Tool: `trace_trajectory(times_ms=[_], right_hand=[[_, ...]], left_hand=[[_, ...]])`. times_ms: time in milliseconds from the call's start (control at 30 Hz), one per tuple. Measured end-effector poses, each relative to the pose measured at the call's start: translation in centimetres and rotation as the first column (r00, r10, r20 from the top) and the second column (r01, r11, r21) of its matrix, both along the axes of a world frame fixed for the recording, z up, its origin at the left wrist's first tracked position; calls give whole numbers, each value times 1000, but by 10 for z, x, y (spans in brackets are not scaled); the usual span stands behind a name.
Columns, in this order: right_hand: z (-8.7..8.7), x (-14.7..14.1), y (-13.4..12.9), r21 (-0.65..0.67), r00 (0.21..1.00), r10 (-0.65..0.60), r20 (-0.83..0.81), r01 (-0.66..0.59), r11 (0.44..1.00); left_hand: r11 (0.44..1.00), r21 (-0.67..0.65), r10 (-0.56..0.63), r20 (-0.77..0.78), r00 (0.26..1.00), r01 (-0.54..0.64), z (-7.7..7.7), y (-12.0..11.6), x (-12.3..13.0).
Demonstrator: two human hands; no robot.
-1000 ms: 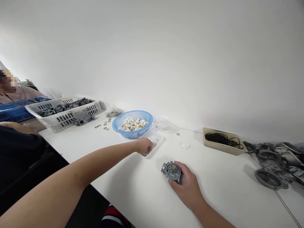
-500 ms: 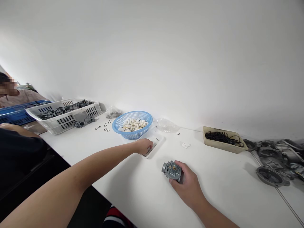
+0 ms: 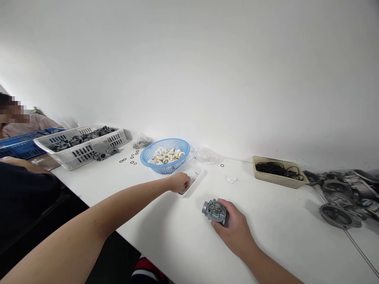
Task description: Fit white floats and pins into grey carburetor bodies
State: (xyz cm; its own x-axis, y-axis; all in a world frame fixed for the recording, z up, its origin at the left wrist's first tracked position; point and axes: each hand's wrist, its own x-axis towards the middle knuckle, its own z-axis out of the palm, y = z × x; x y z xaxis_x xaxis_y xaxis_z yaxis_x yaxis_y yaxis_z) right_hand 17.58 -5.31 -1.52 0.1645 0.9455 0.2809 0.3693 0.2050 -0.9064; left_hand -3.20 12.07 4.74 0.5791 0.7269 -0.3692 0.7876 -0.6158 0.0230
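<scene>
My right hand (image 3: 233, 228) is wrapped round a grey metal carburetor body (image 3: 216, 210), whose open face with small brass parts points up. My left hand (image 3: 180, 182) reaches into a shallow white tray (image 3: 199, 179), its fingers bent together low over the tray's near part. What those fingers hold, if anything, is hidden. Just behind the tray stands a blue round basket (image 3: 166, 169) holding cream-white curved pieces (image 3: 167, 155).
A white crate (image 3: 77, 156) of metal parts, a blue crate (image 3: 22, 149) and a seated person (image 3: 32, 122) are at left. A beige bin (image 3: 278, 180) holds black rings. Metal bodies (image 3: 340, 197) lie at right. Plastic bags (image 3: 207, 156) and loose black rings (image 3: 132, 162) are on the table.
The person at the far left has shifted slightly to the right. My two hands and the carburetor body have hardly moved.
</scene>
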Motion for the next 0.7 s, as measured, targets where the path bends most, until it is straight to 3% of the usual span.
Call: trace_trajectory(times_ms=[400,700], right_hand=[[-1,0,0,10,1000,-1,11,1,1000],[-1,0,0,-5,1000,3,15,-3,1000]], left_hand=[[997,49,52,7,999,-52,-5,-3,-1],[994,105,-35,-2,999,35,-11,1,5]])
